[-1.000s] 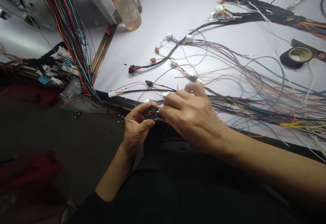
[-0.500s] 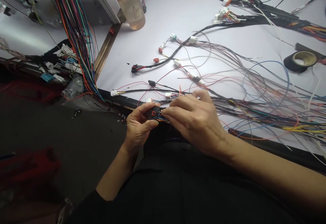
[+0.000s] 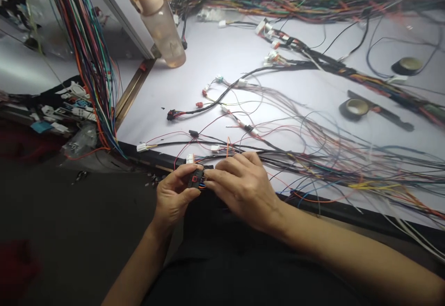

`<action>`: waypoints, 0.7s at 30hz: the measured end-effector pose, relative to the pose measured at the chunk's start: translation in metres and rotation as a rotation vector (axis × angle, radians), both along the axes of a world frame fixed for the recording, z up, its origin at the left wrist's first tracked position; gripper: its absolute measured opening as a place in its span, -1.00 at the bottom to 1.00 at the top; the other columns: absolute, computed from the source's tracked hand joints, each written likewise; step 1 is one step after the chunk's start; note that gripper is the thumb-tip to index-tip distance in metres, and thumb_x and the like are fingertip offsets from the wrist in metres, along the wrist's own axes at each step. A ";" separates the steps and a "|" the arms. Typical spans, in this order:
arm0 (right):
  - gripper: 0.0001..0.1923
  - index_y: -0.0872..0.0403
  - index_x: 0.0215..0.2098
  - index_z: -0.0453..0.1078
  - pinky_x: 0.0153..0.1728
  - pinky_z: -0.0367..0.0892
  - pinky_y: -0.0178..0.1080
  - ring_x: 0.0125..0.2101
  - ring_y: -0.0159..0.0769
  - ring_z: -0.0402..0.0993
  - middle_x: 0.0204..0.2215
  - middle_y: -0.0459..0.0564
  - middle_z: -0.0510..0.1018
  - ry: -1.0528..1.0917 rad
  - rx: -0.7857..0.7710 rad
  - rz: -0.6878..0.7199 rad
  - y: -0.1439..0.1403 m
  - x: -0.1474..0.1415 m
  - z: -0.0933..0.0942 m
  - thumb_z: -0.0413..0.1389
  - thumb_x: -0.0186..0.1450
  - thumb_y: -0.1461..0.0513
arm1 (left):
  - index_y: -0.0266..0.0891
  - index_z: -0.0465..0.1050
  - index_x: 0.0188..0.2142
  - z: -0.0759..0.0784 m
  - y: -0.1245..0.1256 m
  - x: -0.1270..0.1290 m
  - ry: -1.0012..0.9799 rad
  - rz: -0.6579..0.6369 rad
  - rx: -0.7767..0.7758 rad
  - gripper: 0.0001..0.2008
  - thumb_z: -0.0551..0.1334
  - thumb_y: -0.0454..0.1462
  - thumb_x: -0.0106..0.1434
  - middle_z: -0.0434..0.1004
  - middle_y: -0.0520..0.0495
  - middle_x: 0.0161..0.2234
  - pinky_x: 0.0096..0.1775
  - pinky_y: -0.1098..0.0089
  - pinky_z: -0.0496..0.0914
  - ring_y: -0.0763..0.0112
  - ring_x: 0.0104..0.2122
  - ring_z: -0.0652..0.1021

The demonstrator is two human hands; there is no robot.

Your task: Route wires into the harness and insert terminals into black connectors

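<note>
Head view: at the near edge of the desk (image 3: 243,55), the left hand (image 3: 172,199) pinches a black plug (image 3: 195,177) closed-fingered, while the right hand (image 3: 239,188) grips thin wires (image 3: 208,184) at its back. Holding the plug steady and feeding each wire straight would serve best.

A single head-worn camera looks forward and steeply down, close over the person's own left hand (image 3: 174,197) and right hand (image 3: 243,190) at the near edge of the white table (image 3: 222,60); the far tabletop recedes toward the frame's top.
</note>
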State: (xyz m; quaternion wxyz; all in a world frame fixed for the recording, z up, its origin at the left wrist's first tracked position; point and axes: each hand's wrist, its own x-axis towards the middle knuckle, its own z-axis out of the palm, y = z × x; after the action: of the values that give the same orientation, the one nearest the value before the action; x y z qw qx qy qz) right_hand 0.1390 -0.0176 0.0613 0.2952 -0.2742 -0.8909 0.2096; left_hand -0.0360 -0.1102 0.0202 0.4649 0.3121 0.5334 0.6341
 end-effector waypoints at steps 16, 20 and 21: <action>-0.82 0.06 -0.29 0.25 -0.26 0.19 -0.30 -0.44 -0.39 0.43 -0.47 -0.12 0.55 0.034 -0.441 0.052 0.043 -0.027 0.002 -0.08 0.46 0.21 | 0.00 0.49 -0.09 0.057 0.098 -0.038 -0.005 0.192 0.390 -0.61 0.44 -0.20 0.05 0.53 0.03 -0.11 -0.03 0.21 0.51 0.27 -0.12 0.57; -0.71 0.05 -0.27 0.26 -0.47 0.10 -0.36 -0.49 -0.38 0.42 -0.53 -0.14 0.51 -0.045 -0.570 0.106 0.049 -0.024 0.008 -0.11 0.46 0.04 | -0.01 0.47 -0.08 0.055 0.109 -0.043 -0.037 0.216 0.398 -0.63 0.41 -0.17 0.10 0.51 0.02 -0.08 -0.04 0.22 0.51 0.31 -0.15 0.59; -0.72 0.05 -0.26 0.28 -0.48 0.07 -0.35 -0.48 -0.37 0.42 -0.51 -0.13 0.51 -0.097 -0.507 0.091 0.049 -0.024 0.007 -0.08 0.45 0.05 | -0.02 0.47 -0.09 0.055 0.110 -0.047 -0.034 0.239 0.402 -0.64 0.40 -0.17 0.10 0.52 0.02 -0.08 -0.04 0.24 0.51 0.34 -0.16 0.60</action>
State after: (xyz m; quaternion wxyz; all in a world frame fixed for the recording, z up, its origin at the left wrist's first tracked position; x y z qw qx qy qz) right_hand 0.1147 0.0311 0.0680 0.1643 -0.3087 -0.8346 0.4257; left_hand -0.0826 -0.0003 0.0747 0.3237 0.3223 0.4217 0.7833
